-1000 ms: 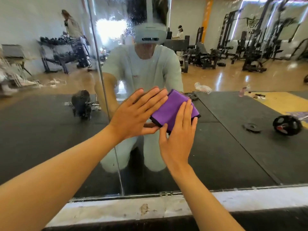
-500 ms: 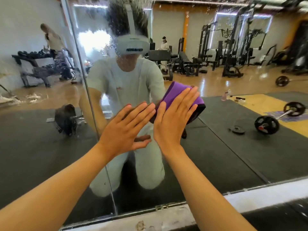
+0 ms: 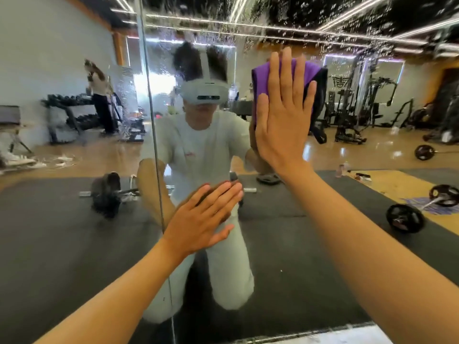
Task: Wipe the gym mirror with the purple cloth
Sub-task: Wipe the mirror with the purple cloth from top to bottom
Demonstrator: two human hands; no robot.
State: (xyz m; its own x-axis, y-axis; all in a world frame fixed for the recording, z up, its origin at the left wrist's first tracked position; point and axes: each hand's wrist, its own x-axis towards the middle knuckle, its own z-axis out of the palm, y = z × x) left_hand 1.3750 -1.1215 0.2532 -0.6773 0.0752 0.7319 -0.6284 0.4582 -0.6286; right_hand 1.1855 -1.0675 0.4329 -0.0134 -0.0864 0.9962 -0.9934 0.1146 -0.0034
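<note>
We press the cloth (image 3: 311,73) flat against the mirror (image 3: 347,244) with our right hand (image 3: 283,120), fingers straight and spread, palm over the cloth's middle so that purple shows only along its left edge, its top and its right side. The cloth sits high on the glass, right of the reflected headset. Our left hand (image 3: 201,222) lies lower down, open, fingers straight and together, flat on the glass just right of the vertical seam (image 3: 151,115) where two mirror panels meet. The two hands are well apart, the right one up, the left one down. Water droplets (image 3: 285,18) speckle the upper part of the glass above the cloth and run across to the right; the lower glass looks clearer. To the right of the cloth the glass runs on unbroken to the frame's edge, and below the right forearm there is wide bare glass down to the mirror's bottom edge, where a pale ledge (image 3: 357,335) shows at the lower right. To the left the seam cuts the surface, with another panel beyond it. In the reflection a small reddish mark sits on the chest of the pale shirt (image 3: 206,150), too small to read; we can make out no other writing.
</note>
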